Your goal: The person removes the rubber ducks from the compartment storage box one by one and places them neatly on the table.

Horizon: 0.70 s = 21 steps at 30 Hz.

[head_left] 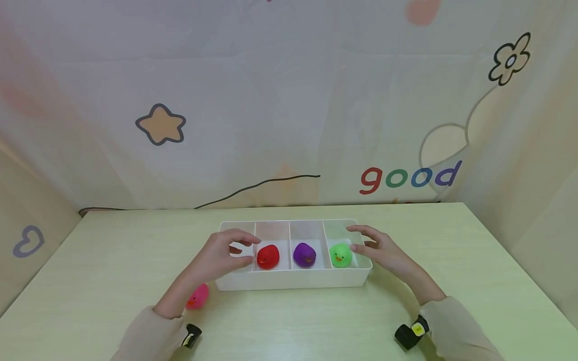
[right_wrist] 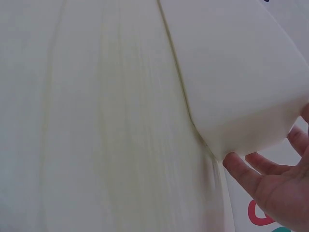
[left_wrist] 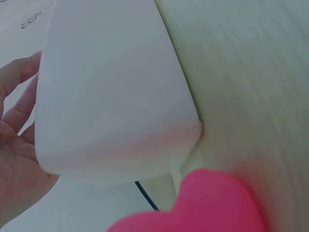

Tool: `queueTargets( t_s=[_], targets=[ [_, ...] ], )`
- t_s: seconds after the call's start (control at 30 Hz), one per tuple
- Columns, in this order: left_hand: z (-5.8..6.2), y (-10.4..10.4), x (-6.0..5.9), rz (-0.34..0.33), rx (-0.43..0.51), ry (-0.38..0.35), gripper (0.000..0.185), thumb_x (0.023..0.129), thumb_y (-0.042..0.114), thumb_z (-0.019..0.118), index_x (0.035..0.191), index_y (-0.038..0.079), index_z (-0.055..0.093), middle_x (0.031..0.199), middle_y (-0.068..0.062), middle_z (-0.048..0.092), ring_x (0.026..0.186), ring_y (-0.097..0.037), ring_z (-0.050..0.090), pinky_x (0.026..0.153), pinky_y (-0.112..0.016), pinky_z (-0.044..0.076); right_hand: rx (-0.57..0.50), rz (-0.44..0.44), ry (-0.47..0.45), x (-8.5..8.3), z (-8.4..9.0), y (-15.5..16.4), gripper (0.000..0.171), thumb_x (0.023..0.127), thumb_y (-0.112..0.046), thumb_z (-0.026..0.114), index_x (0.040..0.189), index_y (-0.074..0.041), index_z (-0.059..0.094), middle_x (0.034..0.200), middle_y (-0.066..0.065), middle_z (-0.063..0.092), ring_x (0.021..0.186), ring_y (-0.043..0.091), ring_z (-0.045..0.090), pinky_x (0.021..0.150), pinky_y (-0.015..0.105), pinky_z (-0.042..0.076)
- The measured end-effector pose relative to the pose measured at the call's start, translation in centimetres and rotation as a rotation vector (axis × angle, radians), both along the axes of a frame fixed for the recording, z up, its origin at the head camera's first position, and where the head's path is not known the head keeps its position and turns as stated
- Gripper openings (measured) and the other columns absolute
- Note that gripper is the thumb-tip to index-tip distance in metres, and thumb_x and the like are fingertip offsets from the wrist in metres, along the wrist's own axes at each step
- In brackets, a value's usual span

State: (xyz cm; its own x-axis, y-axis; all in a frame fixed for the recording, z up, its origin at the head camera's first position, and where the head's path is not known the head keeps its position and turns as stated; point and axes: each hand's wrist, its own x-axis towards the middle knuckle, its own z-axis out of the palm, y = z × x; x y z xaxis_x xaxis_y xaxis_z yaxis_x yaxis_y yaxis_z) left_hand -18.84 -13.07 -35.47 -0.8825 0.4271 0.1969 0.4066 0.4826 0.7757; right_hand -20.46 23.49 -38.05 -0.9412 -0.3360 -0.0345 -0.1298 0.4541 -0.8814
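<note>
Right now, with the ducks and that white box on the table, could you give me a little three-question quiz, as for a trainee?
1. How many compartments of the white divided box hold a duck?
2. True or false: the pink duck sits inside the box.
3. Which duck lies nearest the right hand: A red duck, B purple duck, C green duck?

Key: 1. three; 2. false, it lies on the table by the left hand; 3. C.
</note>
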Motion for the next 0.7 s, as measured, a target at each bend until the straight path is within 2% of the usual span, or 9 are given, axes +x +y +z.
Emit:
queueTargets(
  t_s=[0.3,0.5,0.7],
  targets=[
    [-0.3,1.5,-0.8,-0.053,-0.028,0.019,0.029,0.077,0.005,0.07,0.105,0.002,0.065,0.102,-0.012,0.063,0.093,-0.026,0.055,0.077,-0.034,0.052,-0.011,0.0,0.006,0.1,0.1,-0.1,0.05,0.09,-0.023,0.058,0.134,-0.006,0.041,0.143,0.018,0.028,0.124,0.051,0.03,0.096,0.059,0.033],
    [0.2,2.6,-1.2,-0.058,-0.185,0.058,0.031,0.074,0.004,0.072,0.104,0.004,0.066,0.102,-0.008,0.064,0.092,-0.025,0.055,0.074,-0.03,0.051,-0.008,0.002,0.004,0.1,0.1,0.0,0.05,0.09,-0.023,0.058,0.134,-0.007,0.041,0.143,0.018,0.028,0.124,0.051,0.03,0.096,0.059,0.033],
    [0.6,3.8,-1.3,-0.058,-0.346,0.03,0.032,0.075,0.001,0.07,0.106,0.004,0.065,0.106,-0.007,0.063,0.097,-0.024,0.056,0.073,-0.028,0.051,-0.007,0.003,0.012,0.1,0.0,0.0,0.05,0.09,-0.024,0.058,0.134,-0.007,0.041,0.143,0.018,0.028,0.123,0.051,0.031,0.096,0.059,0.034]
  ],
)
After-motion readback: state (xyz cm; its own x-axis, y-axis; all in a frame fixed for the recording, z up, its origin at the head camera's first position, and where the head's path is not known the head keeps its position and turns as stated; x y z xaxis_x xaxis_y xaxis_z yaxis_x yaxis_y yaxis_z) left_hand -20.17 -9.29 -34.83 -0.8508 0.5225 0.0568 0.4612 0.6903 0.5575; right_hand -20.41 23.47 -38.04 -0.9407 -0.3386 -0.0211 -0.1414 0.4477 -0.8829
